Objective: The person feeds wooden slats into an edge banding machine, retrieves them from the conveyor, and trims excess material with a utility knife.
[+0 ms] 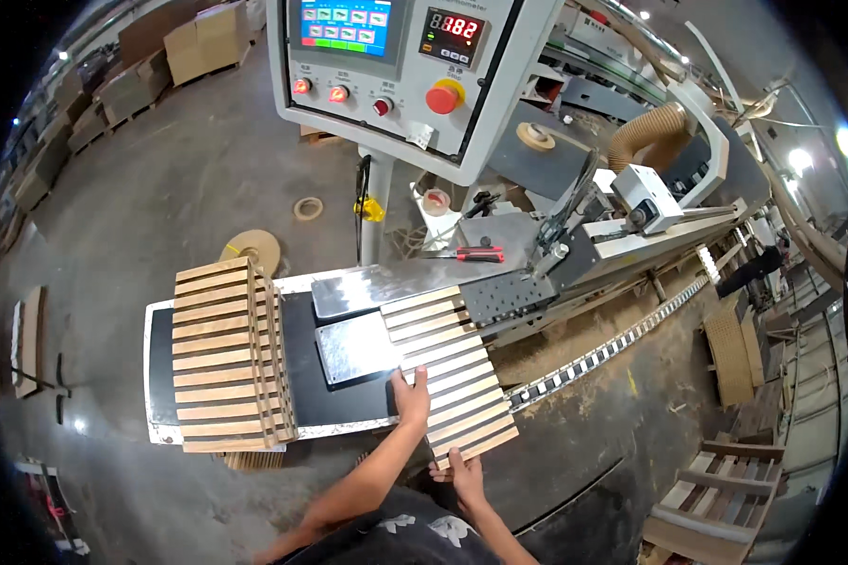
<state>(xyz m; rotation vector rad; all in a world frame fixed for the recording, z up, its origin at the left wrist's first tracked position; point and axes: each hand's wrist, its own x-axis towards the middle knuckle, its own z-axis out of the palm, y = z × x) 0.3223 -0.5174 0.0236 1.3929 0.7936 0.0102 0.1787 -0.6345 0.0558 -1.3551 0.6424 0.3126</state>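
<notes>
A slatted wooden panel (461, 386), light strips with dark gaps between them, lies flat and reaches from the machine's metal bed toward me. My left hand (411, 399) is closed on its left edge, thumb on top. At the panel's near end, my right hand (465, 477) grips the edge, with the thumb above and fingers partly hidden beneath. Left of the panel, a small shiny metal plate (347, 350) rests on a dark-topped table (301, 325). A stack of similar slatted panels (219, 363) stands at the table's left end.
Above the table rises a control box (415, 122) with a screen and a red stop button (443, 97). Red-handled pliers (479, 254) lie on the machine (575, 273). A roller chain track (612, 348) runs off to the right. Pallets (711, 504) stand at lower right.
</notes>
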